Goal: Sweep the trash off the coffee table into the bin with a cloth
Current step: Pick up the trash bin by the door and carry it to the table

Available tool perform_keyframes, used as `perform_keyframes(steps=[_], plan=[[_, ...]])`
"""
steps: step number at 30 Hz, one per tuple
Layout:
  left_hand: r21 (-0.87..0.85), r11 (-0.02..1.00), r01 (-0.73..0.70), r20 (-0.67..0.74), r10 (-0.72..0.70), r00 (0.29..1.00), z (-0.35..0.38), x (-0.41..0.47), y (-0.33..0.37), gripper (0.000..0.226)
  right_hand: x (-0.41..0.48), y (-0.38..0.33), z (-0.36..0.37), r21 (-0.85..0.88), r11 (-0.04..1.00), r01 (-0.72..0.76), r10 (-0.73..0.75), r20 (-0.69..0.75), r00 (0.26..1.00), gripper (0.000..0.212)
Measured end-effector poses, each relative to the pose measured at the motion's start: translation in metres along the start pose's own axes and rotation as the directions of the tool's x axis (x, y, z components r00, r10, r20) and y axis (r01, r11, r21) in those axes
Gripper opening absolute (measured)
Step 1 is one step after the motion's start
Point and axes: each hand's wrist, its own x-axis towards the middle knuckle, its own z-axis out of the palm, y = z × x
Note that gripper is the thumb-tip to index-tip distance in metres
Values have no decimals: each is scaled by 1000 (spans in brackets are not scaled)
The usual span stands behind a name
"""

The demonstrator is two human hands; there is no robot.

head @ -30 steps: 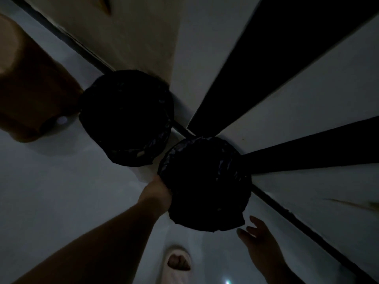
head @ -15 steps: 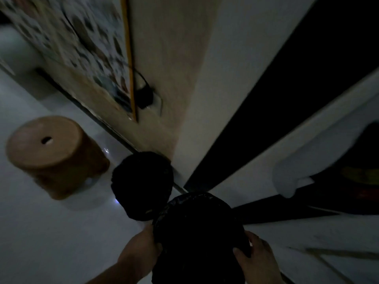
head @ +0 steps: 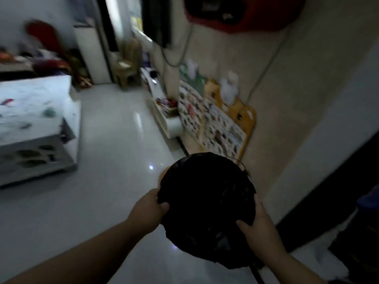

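Note:
A round bin lined with a black plastic bag (head: 207, 203) is held up in front of me, above the floor. My left hand (head: 148, 210) grips its left rim and my right hand (head: 259, 228) grips its right rim. The white coffee table (head: 30, 140) stands at the far left, with small coloured scraps of trash (head: 49, 112) scattered on its top. No cloth is in view.
Glossy white floor (head: 114, 152) stretches between me and the table. Picture charts (head: 217, 124) lean on the beige wall at right. A low white shelf (head: 168, 119) and a small chair (head: 125, 68) stand further back. A dark doorway edge is at far right.
My view has swung up from the floor corner to the room. Both hands now hold the bin and have lifted it away from the second black bin and the round stool.

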Motion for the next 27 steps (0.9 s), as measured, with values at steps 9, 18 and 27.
perform_keyframes(steps=[9,18,27], plan=[[-559,771,306,-61,-406,912,-162,-62,-99,39,34,-188,73,331,934,133,-309,564,766,64],[-719,585,374,21,-520,854,-306,-36,-236,31,76,-343,266,217,938,269,-345,648,679,70],[-652,708,272,-253,-542,801,-427,45,-270,29,124,-457,370,184,915,359,-399,538,742,56]])
